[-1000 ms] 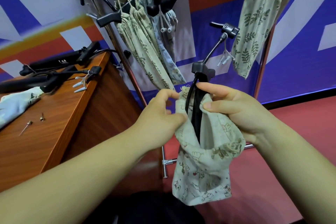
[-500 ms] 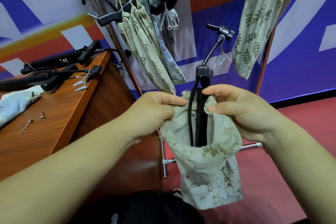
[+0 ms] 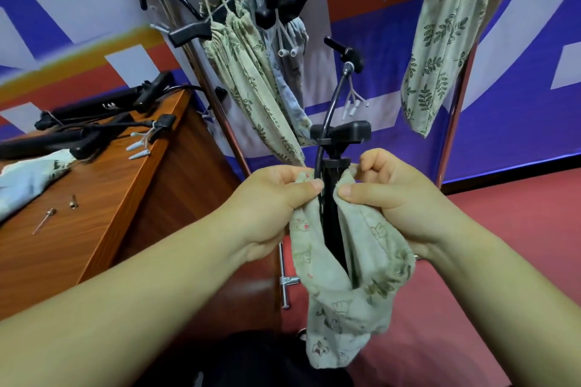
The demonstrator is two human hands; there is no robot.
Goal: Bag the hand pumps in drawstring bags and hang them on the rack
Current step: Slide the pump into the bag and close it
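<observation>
Slipping is the main risk: the pump (image 3: pixel 330 223) stands upright at centre view, its barrel halfway down in the bag (image 3: pixel 345 308), with only cloth carrying it. The left grip (image 3: pixel 273 198) pinches the bag's mouth at 9 o'clock of the barrel and the right grip (image 3: pixel 396 195) pinches it at 3 o'clock. If either pinch loosens, the pump would likely tip out toward the floor. The T-handle looks wider than the bunched mouth, so it may jam there. The hose (image 3: pixel 330 110) arches up toward 12 o'clock with small nozzles dangling, and could snag on the hung bags nearby or be caught when the cord is drawn. Counted: one pump in hand, one bag around it. Three filled bags hang on the rack (image 3: pixel 452 129), two at 12 o'clock and one at 1 o'clock. On the counter (image 3: pixel 94 229) at 9 o'clock lie at least two more pumps, one pale bag and two small metal fittings.
</observation>
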